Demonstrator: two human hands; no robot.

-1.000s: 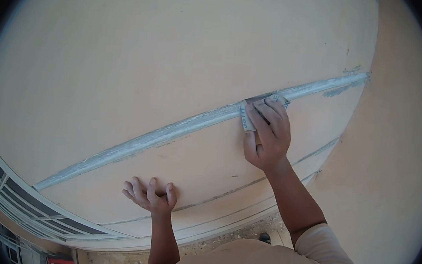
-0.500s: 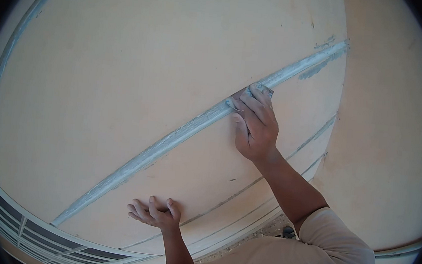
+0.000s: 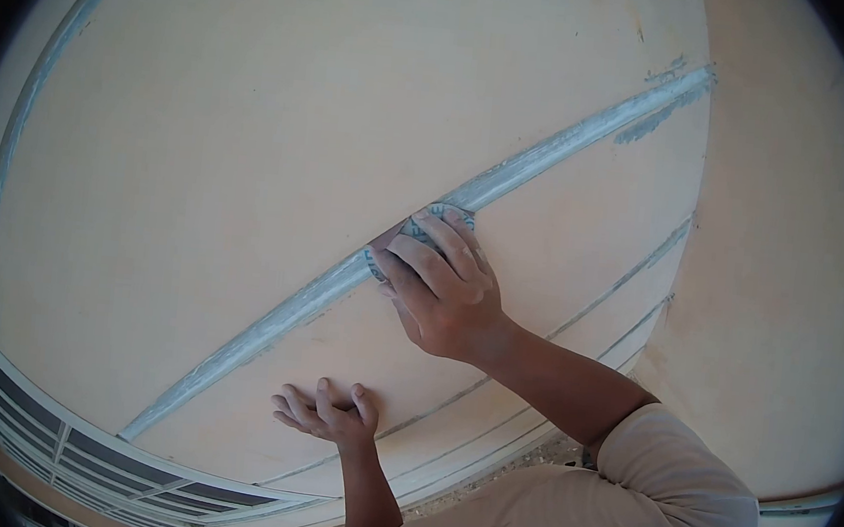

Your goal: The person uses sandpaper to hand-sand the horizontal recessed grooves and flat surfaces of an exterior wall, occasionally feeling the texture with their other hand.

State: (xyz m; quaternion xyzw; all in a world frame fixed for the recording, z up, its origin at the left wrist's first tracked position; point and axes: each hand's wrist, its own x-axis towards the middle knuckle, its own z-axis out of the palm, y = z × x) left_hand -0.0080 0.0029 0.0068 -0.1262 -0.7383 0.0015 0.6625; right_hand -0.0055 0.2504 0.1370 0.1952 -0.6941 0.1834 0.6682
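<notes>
My right hand [image 3: 450, 291] presses a folded piece of sandpaper [image 3: 439, 211] against a raised grey-white strip [image 3: 314, 292] running diagonally across the beige wall [image 3: 252, 138]. Blue print shows on the sandpaper's backing, and a brownish part sticks out beyond the fingers. Those fingers are bent over the sheet, hiding much of it. Lower and to the left, my left hand [image 3: 329, 413] rests at the wall with its fingers spread and nothing in them.
Grey smears [image 3: 645, 125] flank the strip's upper right end, near a wall corner. Thinner grey lines [image 3: 632, 272] cross the wall below. A barred window frame [image 3: 65, 443] lies at lower left, and another grey-blue strip [image 3: 30, 99] curves along the left side.
My right hand has slid the sandpaper down and left along the strip. My left hand stays spread at the wall, and the view has shifted slightly.
</notes>
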